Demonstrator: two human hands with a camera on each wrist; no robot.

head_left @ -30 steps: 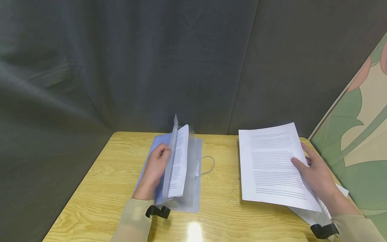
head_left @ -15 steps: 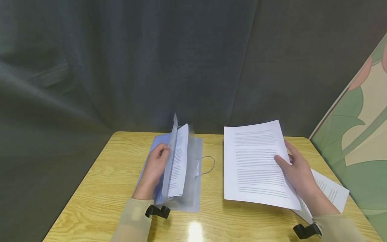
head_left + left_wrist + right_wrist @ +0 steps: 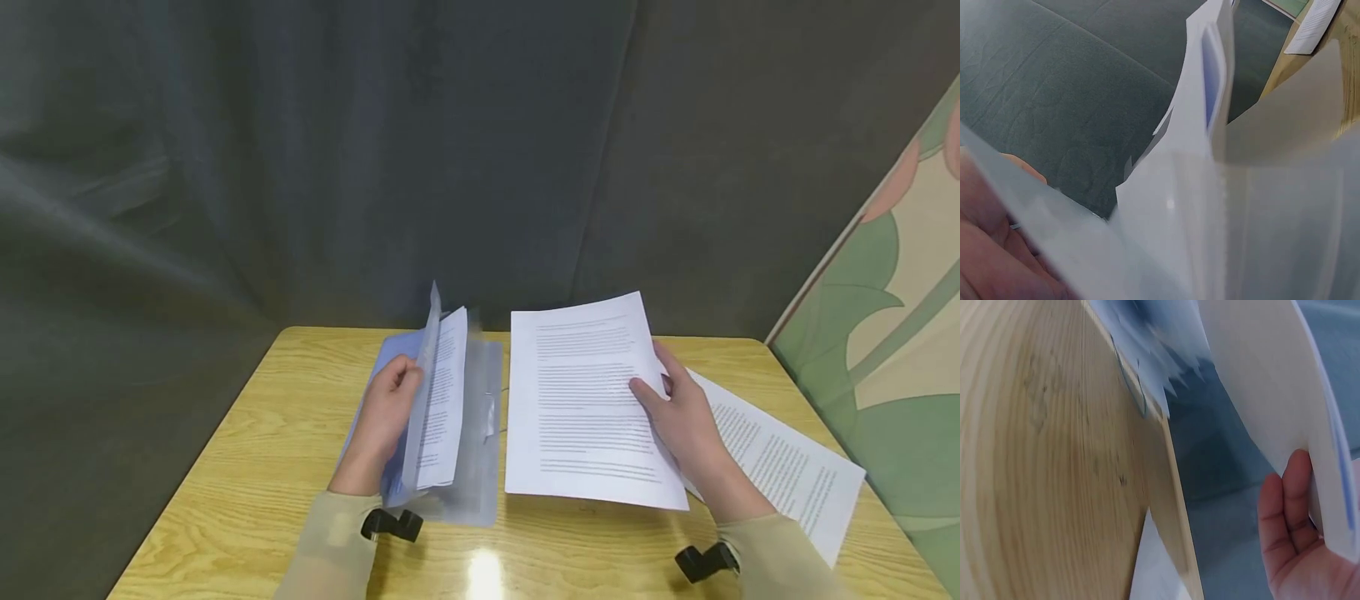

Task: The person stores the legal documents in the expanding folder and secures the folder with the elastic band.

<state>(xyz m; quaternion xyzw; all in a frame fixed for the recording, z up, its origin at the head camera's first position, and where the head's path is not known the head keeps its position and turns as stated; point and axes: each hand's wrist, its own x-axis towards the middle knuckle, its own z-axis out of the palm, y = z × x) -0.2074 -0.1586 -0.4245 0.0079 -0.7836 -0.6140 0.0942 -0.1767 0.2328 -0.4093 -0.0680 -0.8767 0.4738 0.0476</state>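
Wooden desk with yellowish grain (image 3: 270,450): lying below the fingers of the left hand (image 3: 387,404) and the right hand (image 3: 686,417). Translucent blue-grey plastic folder (image 3: 483,475): standing partly open, its raised leaf being gripped by the left fingers, which are keeping their place; white printed pages (image 3: 444,400) are showing just right of them. White printed sheets (image 3: 585,408): being pinched at their right edge by the right fingers, thumb in front, and being carried leftward above the desk. Their left edge is now coming just beside the folder; the narrowing gap is suggesting that the two are being brought together, though the sheets are remaining outside. Loose white printed sheet (image 3: 787,467): lying on the desk, right of and partly behind the right hand, becoming more exposed. Thin grey cord loop (image 3: 1127,381): hanging at the folder's edge, well apart from the right fingers, becoming mostly hidden in the head view.
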